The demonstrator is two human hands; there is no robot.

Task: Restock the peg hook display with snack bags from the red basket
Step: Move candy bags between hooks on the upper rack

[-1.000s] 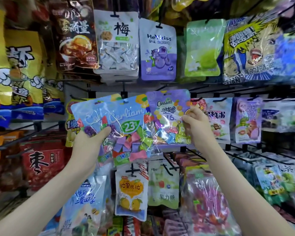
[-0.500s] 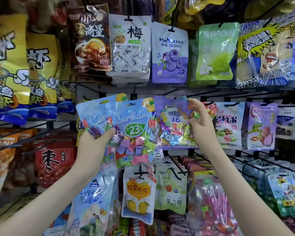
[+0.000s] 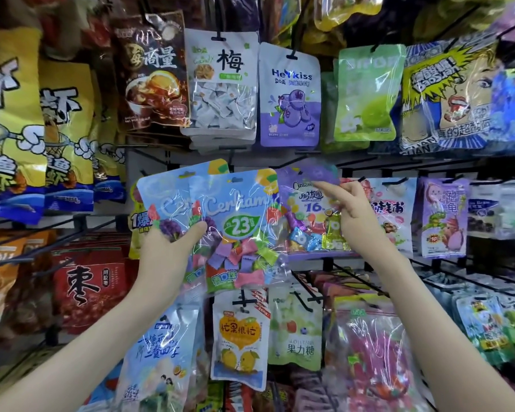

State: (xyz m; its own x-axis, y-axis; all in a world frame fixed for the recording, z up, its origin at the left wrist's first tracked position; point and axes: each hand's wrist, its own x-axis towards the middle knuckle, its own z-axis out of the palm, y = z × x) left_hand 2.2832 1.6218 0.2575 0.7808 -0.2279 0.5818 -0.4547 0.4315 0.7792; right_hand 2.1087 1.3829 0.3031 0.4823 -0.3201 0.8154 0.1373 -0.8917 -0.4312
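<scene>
Fingers [image 3: 329, 185] of the right hand [image 3: 356, 217] pinch the top of the purple bag [image 3: 306, 209] against the middle row. The left hand [image 3: 167, 257] grips two blue bags [image 3: 241, 224] (red basket unseen). Risk: the hang hole could miss its hidden hook, dropping the bag.

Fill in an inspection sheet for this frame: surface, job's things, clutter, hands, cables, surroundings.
Surface: black wire peg hook display, hung full of snack bags.
Job's things: two light-blue clear-window candy bags fanned before the display; purple clear-window candy bag beside them; red basket not in view.
Clutter: nothing seen.
Hands: left hand grips the light-blue bags; right hand pinches the purple bag's top.
Cables: nothing seen.
Surroundings: yellow shrimp snack bags left; red jujube boxes lower left.
</scene>
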